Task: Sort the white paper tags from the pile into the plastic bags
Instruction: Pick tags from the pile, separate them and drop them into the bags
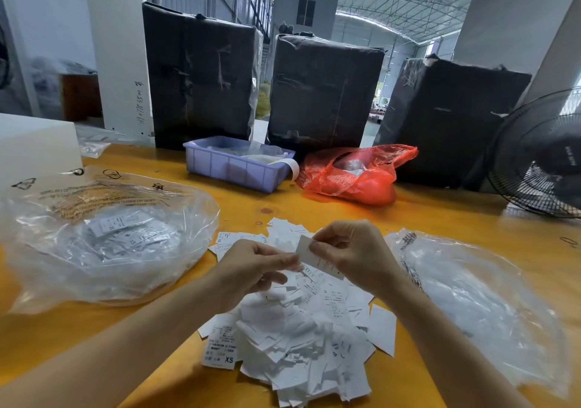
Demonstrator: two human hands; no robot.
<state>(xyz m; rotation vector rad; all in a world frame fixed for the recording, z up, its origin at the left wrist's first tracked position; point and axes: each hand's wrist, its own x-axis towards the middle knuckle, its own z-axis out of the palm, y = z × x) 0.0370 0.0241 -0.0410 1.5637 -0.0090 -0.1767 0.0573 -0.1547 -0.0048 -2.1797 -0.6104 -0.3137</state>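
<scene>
A pile of white paper tags (pixel 295 341) lies on the yellow table (pixel 440 219) right in front of me. Above the pile, my right hand (pixel 352 253) pinches one white tag (pixel 309 252) by its upper edge. My left hand (pixel 251 269) meets the same tag at its lower left corner with curled fingers. A clear plastic bag (pixel 103 241) holding several tags lies to the left. Another clear plastic bag (pixel 478 307) lies to the right; what is inside it is hard to make out.
A lavender plastic bin (pixel 232 168) and a red plastic bag (pixel 355 172) sit at the back of the table. Three dark wrapped bales (pixel 320 93) stand behind them. A black fan (pixel 540 156) is at the right edge, a white box (pixel 34 143) at the left.
</scene>
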